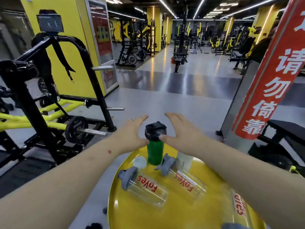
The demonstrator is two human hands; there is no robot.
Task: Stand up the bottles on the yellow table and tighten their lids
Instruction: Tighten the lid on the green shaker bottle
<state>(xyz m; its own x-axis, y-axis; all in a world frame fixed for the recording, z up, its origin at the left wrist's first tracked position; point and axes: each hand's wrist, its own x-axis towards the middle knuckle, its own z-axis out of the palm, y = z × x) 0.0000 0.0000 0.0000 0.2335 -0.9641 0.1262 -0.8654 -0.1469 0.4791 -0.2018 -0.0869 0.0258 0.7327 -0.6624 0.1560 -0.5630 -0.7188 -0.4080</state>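
Observation:
A green bottle (155,152) with a black lid (155,130) stands upright at the far edge of the round yellow table (181,212). My left hand (132,131) and my right hand (179,131) flank the lid with fingers spread; the right thumb touches the lid's side. Two clear bottles with grey lids and red lettering lie on their sides: one at the left (145,185), one in the middle (183,179). A third clear bottle (237,207) lies partly under my right forearm. A whitish bottle (184,160) stands behind the middle one.
A loose white lid (140,162) lies on the table next to the green bottle. A black and yellow weight rack (54,103) stands to the left, a red banner on a pillar (267,76) to the right. Grey gym floor stretches ahead.

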